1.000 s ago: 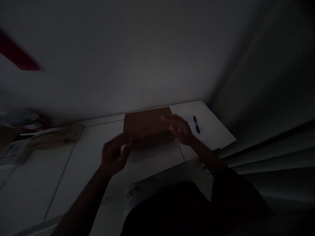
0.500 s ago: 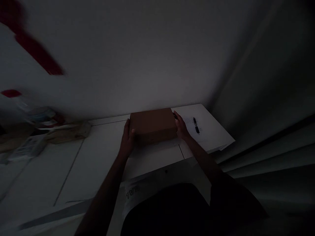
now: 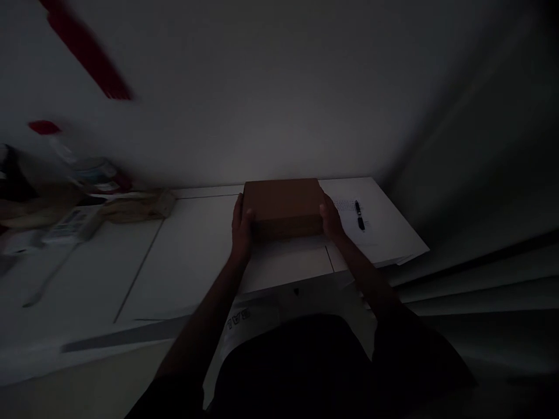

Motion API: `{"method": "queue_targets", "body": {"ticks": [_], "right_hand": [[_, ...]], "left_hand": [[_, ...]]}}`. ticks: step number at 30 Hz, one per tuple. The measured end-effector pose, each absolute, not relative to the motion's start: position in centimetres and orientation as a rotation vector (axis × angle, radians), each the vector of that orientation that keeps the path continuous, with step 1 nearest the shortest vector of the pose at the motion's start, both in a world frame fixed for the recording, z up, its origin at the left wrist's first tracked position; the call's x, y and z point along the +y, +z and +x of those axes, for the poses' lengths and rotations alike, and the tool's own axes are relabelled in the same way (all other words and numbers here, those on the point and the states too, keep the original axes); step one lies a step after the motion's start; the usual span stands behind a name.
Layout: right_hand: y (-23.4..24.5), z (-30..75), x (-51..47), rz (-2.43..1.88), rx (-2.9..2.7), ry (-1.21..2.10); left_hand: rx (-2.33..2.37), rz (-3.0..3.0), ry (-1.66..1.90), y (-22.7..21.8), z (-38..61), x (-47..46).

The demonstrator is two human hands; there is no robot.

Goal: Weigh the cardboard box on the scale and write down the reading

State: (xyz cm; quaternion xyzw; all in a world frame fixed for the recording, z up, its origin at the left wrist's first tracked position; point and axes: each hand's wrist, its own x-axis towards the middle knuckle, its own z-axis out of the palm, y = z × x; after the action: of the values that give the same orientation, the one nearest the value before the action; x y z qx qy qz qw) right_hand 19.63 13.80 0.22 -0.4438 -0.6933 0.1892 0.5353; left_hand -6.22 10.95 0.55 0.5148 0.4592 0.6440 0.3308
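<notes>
A brown cardboard box (image 3: 283, 201) is held between my two hands over the white tabletop (image 3: 196, 233). My left hand (image 3: 241, 227) grips its left end, thumb at the near side. At the right end my right hand (image 3: 331, 216) is closed round the box, thumb on the near corner. The light is dim, and I cannot tell whether the box's underside touches the table. Just right of my right hand lies a black pen (image 3: 359, 215) on a printed paper sheet (image 3: 349, 224).
Along the left stand a spray bottle with a red top (image 3: 44, 127), a clear container (image 3: 100, 174), a brown packet (image 3: 135, 206) and a white box (image 3: 72, 224). A wall (image 3: 262, 105) rises behind the table. Dark curtain-like folds (image 3: 471, 273) hang at the right.
The view has shifted, so the table appears further right and higher. My right hand has changed its grip on the box's end, its thumb now on the near corner.
</notes>
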Motion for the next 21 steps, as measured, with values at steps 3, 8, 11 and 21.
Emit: {"method": "queue_targets", "body": {"ticks": [3,8,11,21], "right_hand": [[0.0,19.5,13.8,-1.078,-1.638,0.444],[-0.3,19.3,13.9,-1.053,-1.621,0.434],[-0.3,19.3,13.9,-1.059,-1.628,0.427],[0.2,19.6,14.2,-1.079,-1.687,0.412]], "left_hand": [[1.193,1.335,1.699,0.5,-6.0,11.1],[1.159,1.313,1.727,0.9,-5.9,11.1],[1.165,1.334,1.709,0.8,-6.0,11.1],[1.138,1.449,1.663,-0.8,-7.2,11.3]]}}
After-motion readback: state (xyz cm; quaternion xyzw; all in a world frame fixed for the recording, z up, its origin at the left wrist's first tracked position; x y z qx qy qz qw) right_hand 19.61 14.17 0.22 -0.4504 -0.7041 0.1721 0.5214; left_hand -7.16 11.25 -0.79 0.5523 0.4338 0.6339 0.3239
